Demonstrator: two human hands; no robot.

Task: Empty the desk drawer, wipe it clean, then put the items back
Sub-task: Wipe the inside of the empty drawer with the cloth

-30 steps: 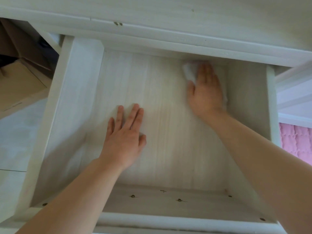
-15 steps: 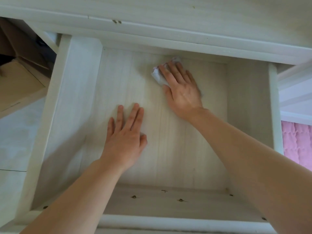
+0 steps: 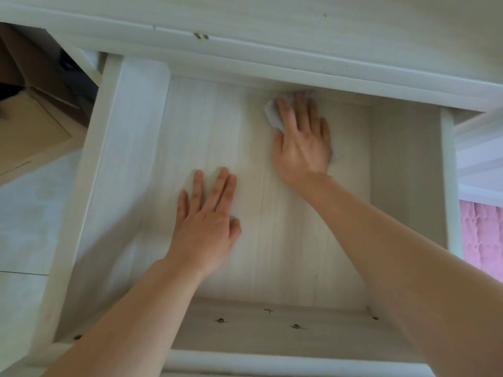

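Note:
The pale wooden desk drawer is pulled out below me and holds no items. My left hand lies flat on the drawer bottom, fingers straight, left of the middle. My right hand reaches toward the back wall and presses a small white wipe flat against the bottom with straight fingers. Most of the wipe is hidden under the fingers; only its left edge shows. The right hand is blurred.
The desk top's front edge overhangs the back of the drawer. Brown cardboard boxes sit on the pale floor to the left. A pink quilted fabric shows at the right. Several screw heads dot the drawer's front panel.
My right hand swept the wipe from the back right corner leftward, then back a little to the right along the back wall. The left hand stayed flat in place.

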